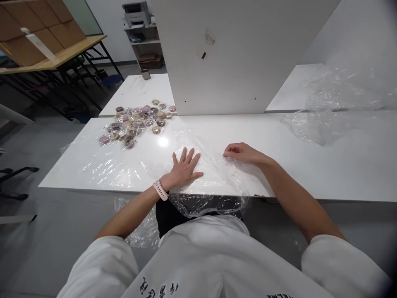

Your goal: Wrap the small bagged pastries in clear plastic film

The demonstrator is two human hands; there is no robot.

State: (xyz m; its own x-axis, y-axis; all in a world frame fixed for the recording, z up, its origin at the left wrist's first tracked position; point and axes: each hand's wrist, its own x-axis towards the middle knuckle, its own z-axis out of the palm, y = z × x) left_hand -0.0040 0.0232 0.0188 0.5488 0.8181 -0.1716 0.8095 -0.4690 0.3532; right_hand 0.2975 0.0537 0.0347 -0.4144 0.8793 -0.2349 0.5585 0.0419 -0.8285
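Observation:
A sheet of clear plastic film [124, 169] is spread over the left half of the white table and hangs over its front edge toward my lap. My left hand [184, 169] presses flat on the film with its fingers spread. To the right, my right hand [240, 153] has its fingers pinched together at the film's edge, just above the tabletop. Beyond my left hand lies a loose pile of small round pieces in clear wrappers [136, 122], pink, brown and cream in colour.
A tall white panel [235, 54] stands at the table's back edge. Crumpled clear plastic [325, 120] lies at the back right. A small round cup-like container [145, 74] stands on the white table behind. Cardboard boxes [40, 29] and a printer [136, 15] are farther off.

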